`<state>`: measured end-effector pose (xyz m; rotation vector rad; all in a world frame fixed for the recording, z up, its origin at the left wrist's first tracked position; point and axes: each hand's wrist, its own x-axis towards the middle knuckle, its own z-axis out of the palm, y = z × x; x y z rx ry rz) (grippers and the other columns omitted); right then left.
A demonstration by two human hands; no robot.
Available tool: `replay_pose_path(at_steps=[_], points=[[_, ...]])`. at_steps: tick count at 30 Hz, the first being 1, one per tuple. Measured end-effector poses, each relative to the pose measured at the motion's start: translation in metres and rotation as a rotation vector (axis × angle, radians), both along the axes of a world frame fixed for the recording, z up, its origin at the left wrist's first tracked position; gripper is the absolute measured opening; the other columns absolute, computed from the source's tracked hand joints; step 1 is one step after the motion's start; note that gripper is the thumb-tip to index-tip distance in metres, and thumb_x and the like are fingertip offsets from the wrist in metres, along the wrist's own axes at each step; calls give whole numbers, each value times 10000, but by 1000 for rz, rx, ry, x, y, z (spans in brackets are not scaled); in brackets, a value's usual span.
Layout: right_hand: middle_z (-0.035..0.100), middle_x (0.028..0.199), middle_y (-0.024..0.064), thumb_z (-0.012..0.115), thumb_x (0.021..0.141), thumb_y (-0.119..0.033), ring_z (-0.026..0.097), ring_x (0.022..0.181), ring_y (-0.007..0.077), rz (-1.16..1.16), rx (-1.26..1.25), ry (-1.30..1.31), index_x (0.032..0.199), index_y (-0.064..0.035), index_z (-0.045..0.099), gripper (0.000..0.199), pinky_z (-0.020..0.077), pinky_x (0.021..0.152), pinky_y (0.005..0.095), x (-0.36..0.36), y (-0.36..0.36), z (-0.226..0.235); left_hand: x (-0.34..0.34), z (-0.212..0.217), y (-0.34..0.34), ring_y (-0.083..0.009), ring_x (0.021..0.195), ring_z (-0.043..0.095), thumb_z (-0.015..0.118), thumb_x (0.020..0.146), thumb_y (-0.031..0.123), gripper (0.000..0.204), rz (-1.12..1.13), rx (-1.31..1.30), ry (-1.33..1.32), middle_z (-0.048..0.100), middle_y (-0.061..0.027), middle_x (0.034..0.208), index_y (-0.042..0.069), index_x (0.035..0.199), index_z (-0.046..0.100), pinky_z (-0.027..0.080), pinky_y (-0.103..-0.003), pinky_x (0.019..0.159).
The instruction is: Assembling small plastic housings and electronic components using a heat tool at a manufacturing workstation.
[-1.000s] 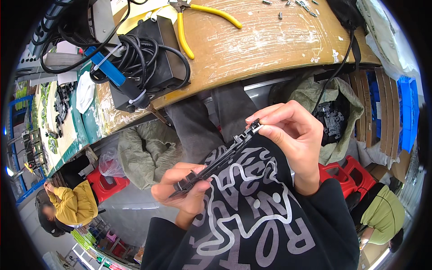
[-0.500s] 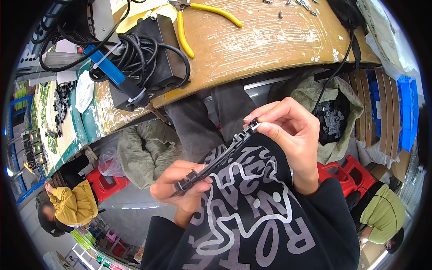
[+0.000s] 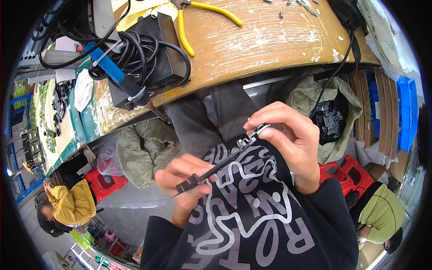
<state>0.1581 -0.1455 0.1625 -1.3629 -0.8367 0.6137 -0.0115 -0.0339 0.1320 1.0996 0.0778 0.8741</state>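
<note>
Between my hands, above my lap, I hold a long, narrow black plastic part with small clips and raised tabs along it. It slants from lower left to upper right. My left hand pinches its lower end between thumb and fingers. At the upper end, the thumb and fingertips of my right hand close on a small silvery-grey piece that sits on the part. What exactly that small piece is, I cannot tell. Both hands are clear of the table edge.
On the wooden table lie yellow-handled pliers, small metal pieces and a black box with coiled cable and a blue-handled soldering iron. A sack of grey parts stands right. Red stools and two seated people flank me.
The black part has turned slightly, so its edge faces me more. My right fingers have shifted a little, and the silvery piece at the upper end shows more. My left hand moved slightly right.
</note>
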Motion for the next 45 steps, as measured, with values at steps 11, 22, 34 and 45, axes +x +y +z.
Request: replay_pose_path(at_steps=[11,22,34,45], points=[[617,878,136,634,695,-29,588,839,275,549,207,43,854,22,643,167,461,783,360,-15,19,-19,-25,-26,-2,-281,443,567,656,739,274,507,-1063,-1041,72,553,-233,637,-106,1008,454,471,-301,379],[581,862,81,565,795,-26,573,788,130,306,-237,175,998,11,581,207,467,673,233,-45,47,-64,-24,-33,21,-169,580,584,576,777,34,213,-114,-600,588,549,-109,698,11,937,438,491,-270,471],[551,674,30,607,776,-21,541,565,80,364,-429,510,1155,-24,399,432,443,512,194,-70,59,-50,-11,-34,42,-92,621,570,631,761,73,212,96,-455,520,544,-39,754,1,907,496,454,-207,550],[561,719,33,599,779,-6,553,603,75,365,-431,440,1142,-11,389,419,467,530,191,-70,58,-46,-12,-39,43,-101,611,573,603,772,65,178,99,-384,514,544,-44,735,5,892,486,451,-206,547]])
